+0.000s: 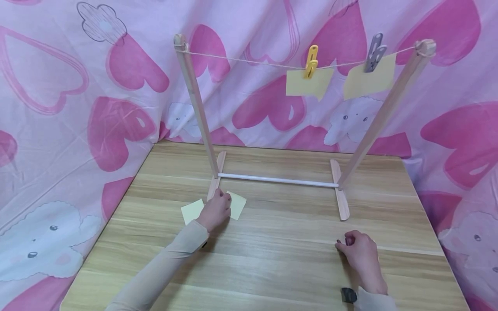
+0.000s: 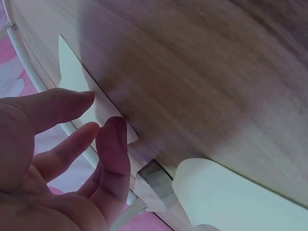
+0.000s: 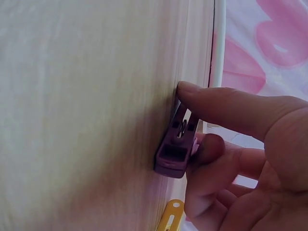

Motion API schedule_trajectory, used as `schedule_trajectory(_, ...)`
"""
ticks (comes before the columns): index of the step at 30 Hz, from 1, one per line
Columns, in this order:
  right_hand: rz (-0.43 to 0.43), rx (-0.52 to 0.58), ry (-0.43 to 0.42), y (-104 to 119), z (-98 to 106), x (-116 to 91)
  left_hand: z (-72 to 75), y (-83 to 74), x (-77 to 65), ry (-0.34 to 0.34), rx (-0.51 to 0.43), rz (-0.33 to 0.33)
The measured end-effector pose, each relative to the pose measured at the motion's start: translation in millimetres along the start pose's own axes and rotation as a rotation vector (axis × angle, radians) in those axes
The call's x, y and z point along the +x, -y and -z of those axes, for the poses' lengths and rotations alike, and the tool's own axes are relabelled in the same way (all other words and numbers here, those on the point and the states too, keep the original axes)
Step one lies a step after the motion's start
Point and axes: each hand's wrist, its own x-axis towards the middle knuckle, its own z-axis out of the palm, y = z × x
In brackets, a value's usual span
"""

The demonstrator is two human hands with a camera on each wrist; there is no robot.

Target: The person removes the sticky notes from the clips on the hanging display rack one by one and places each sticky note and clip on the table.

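Observation:
Two pale yellow paper notes lie on the table near the rack's left foot, the left note (image 1: 192, 211) and the right note (image 1: 238, 204). My left hand (image 1: 216, 211) is between them, close to the right note. In the left wrist view, the thumb and fingers are bent with a gap between their tips, and the note shows behind them. My right hand (image 1: 361, 255) pinches a purple clothespin (image 3: 174, 151) low over the table, in front of the rack's right foot. Part of a yellow clothespin (image 3: 172, 216) shows beyond these fingers in the right wrist view.
A wooden rack with a white crossbar (image 1: 278, 180) stands at the back. From its string (image 1: 241, 60) hang two paper pieces, one under a yellow clothespin (image 1: 311, 62), one under a grey clothespin (image 1: 375, 54). A heart-patterned curtain (image 1: 128, 129) surrounds the table.

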Motion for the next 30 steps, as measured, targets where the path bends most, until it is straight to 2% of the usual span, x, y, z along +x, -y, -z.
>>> schedule_trajectory(10, -0.001, 0.023, -0.029, 0, -1, -2, -0.7, 0.4, -0.6, -0.028, 0.032, -0.059)
schedule_trajectory(19, 0.014, 0.034, -0.107, 6, 3, -4, 1.8, -0.8, -0.6, -0.051, 0.095, -0.079)
schedule_trajectory(21, 0.049, 0.042, -0.153, 8, 6, -4, 4.6, -2.4, -0.1, -0.063, 0.091, -0.066)
schedule_trajectory(26, 0.204, 0.078, -0.324, 19, 20, -3, 16.0, -7.2, 5.9, -0.108, 0.093, -0.050)
schedule_trajectory(30, 0.292, 0.092, -0.393, 35, 40, -1, 35.9, -12.0, 14.4, -0.149, 0.059, -0.075)
